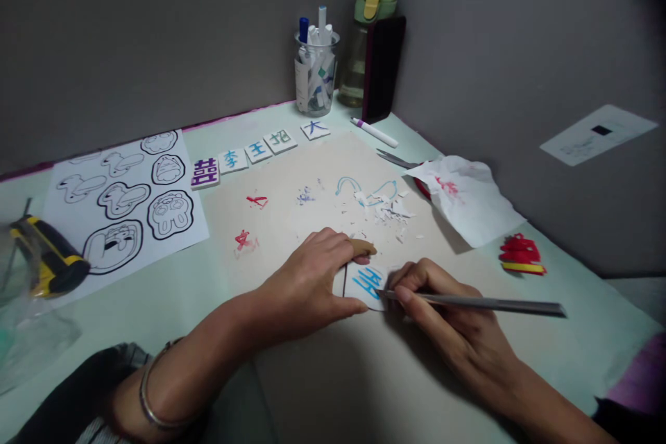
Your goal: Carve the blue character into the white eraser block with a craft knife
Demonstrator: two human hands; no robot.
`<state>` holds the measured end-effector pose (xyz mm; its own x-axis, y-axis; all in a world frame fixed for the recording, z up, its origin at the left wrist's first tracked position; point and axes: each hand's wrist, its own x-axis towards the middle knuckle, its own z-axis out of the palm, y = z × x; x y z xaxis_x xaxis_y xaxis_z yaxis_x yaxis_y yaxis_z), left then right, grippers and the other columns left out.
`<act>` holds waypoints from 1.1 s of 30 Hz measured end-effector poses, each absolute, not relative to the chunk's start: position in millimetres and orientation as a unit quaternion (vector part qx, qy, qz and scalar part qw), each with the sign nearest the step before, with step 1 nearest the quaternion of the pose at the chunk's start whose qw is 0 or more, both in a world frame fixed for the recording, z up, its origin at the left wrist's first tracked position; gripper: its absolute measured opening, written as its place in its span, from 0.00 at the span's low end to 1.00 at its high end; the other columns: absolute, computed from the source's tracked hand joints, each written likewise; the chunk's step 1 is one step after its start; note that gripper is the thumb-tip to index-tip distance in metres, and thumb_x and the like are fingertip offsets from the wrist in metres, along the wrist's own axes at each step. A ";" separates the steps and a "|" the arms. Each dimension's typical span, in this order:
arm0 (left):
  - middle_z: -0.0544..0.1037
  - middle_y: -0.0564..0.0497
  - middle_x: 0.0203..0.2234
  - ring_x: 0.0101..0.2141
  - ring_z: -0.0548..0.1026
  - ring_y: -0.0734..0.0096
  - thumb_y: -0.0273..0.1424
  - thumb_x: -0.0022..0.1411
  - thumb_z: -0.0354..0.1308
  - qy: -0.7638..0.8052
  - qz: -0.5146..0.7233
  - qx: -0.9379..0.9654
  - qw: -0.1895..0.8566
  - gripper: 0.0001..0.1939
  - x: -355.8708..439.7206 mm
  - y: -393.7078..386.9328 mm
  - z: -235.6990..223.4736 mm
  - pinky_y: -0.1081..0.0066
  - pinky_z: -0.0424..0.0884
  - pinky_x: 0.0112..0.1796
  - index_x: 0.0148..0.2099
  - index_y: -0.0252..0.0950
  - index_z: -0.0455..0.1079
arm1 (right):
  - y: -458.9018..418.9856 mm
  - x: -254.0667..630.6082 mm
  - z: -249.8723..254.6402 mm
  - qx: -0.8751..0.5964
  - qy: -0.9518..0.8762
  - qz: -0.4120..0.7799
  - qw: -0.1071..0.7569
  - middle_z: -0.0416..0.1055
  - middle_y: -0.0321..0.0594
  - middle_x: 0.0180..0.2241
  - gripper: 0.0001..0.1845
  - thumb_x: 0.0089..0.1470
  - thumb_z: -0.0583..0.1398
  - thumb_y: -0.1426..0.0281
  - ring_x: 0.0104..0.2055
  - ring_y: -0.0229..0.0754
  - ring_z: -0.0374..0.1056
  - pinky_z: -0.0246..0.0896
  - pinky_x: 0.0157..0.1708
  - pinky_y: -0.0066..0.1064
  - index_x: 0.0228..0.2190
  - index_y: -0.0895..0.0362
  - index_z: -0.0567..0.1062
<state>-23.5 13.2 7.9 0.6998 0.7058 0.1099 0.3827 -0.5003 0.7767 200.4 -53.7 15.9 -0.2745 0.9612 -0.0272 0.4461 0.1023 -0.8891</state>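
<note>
In the head view, a white tile [352,286] with blue character strokes lies flat on the beige board. My left hand [317,277] grips its left side, thumb at the lower edge and fingers at the upper one; a tan cover sits on one finger. Held like a pen, a slim grey metal carving knife [489,302] is pinched in my right hand [447,312]. Its pointed end touches or nearly touches the blue strokes at the tile's right side. White shavings [390,214] are scattered just beyond the tile.
Several lettered tiles [232,160] stand in a row behind the board [291,187]. A marker cup [316,76], green bottle [354,62] and dark phone [383,69] are at the back. Scissors [395,159] lie partly under crumpled paper [468,201]. Left are a printed sheet [135,180] and a yellow-black tool [52,257].
</note>
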 end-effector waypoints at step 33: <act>0.78 0.46 0.48 0.49 0.71 0.55 0.31 0.57 0.72 0.328 0.208 0.841 0.376 0.27 -23.7 13.0 7.9 0.58 0.67 0.52 0.57 0.38 0.68 | -53.7 201.6 20.8 -0.516 -0.693 0.413 0.289 0.69 0.36 0.29 0.14 0.71 0.51 0.63 0.31 0.41 0.64 0.59 0.30 0.33 0.32 0.52 0.66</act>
